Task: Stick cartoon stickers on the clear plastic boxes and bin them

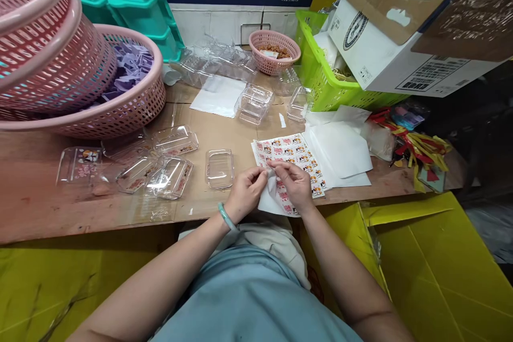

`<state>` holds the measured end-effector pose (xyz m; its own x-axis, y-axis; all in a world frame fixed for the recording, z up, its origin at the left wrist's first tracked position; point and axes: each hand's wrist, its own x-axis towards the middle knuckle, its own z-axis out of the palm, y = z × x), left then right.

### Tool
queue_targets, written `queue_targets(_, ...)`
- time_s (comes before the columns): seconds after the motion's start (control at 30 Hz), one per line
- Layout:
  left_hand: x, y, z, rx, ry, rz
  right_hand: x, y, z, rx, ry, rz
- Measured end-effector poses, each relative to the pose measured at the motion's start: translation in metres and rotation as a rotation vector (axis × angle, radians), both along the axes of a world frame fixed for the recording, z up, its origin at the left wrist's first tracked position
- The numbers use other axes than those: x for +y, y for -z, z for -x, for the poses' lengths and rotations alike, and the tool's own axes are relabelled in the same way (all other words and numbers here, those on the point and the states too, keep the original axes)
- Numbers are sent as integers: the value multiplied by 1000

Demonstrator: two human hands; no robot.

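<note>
A sheet of printed cat stickers (308, 159) lies at the table's front edge, its lower left part curled up and showing white backing. My left hand (249, 191) is closed in a pinch at that curled edge. Close beside it, my right hand (295, 186) rests over the sheet, thumb and forefinger pinched together at the same spot. Whether a loose sticker sits between the fingertips is too small to tell. A small clear plastic box (219, 169) stands just left of my left hand. Farther left are several clear boxes with stickers on them (169, 177).
White sheets (340, 149) lie to the right. Behind are clear boxes (254, 103), a small pink basket (274, 52) and a green crate (336, 85). Large pink baskets (136, 99) fill the left, one with purple pieces. A carton (372, 48) overhangs the right; yellow boxes (433, 246) stand below.
</note>
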<state>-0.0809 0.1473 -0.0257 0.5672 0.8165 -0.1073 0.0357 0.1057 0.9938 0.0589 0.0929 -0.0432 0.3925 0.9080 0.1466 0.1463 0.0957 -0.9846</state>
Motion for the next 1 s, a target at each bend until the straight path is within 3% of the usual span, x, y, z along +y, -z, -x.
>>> queue_targets(0.1,2,0,-1,-30,30,-39,-2,-1,-1,-6,-57,-40)
queue_targets(0.27,4,-3,-1,65,56,-153,0,-1,8,85,37,5)
queue_targets(0.37,5,-1,-3,105,8,-101,9,1,5,318,190,21)
queue_targets(0.5,7,6,-4,155,-52,-86,31,5,-28,676,399,-24)
queue_targets(0.6,3,3,-1,180,-83,-202,44,2,-55,686,494,-87)
queue_targets(0.67,-5,-6,3,124,-157,-309,45,-4,-58,548,587,-177)
queue_targets(0.73,-13,-20,8,24,-192,-294,40,-12,-47,246,628,-281)
queue_targets(0.8,-18,-32,11,-99,-135,-62,29,-19,-27,-179,472,-341)
queue_targets(0.87,-17,-38,14,-224,-81,238,16,-23,-5,-560,186,-342)
queue_targets(0.93,-12,-37,17,-301,-114,414,6,-24,12,-764,-24,-328)
queue_targets(1.0,-7,-33,23,-305,-189,470,0,-24,24,-776,-68,-312)
